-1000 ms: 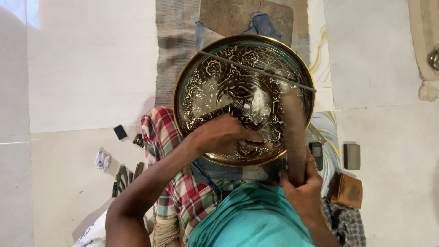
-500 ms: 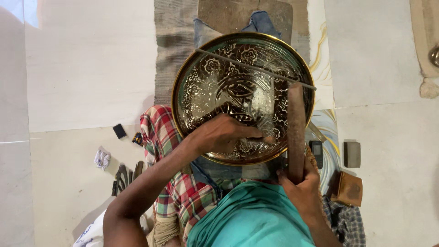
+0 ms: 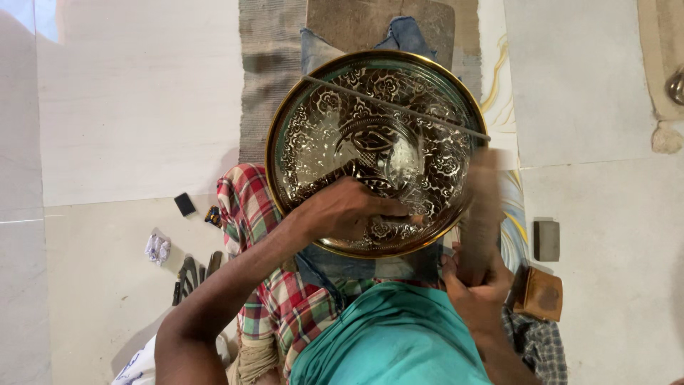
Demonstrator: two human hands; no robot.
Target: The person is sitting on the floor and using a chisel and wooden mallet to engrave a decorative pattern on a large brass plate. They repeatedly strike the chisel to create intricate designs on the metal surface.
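While one engraved tray (image 3: 370, 135) leans over the lap, two hands work it: the left hand (image 3: 345, 208) pinches one small tool (image 3: 412, 219) against its lower face; the right hand (image 3: 476, 291) grips one mallet (image 3: 479, 214), now blurred and higher than before.

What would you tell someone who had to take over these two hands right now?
Left hand: rests on the lower part of the engraved round metal plate, pinching a thin tool against it.
Right hand: grips a wooden mallet, blurred beside the plate's right rim.
Plate lies on the lap, over checked cloth.
Done: pattern covers most of the plate.
Left: cannot tell which parts remain unfinished.
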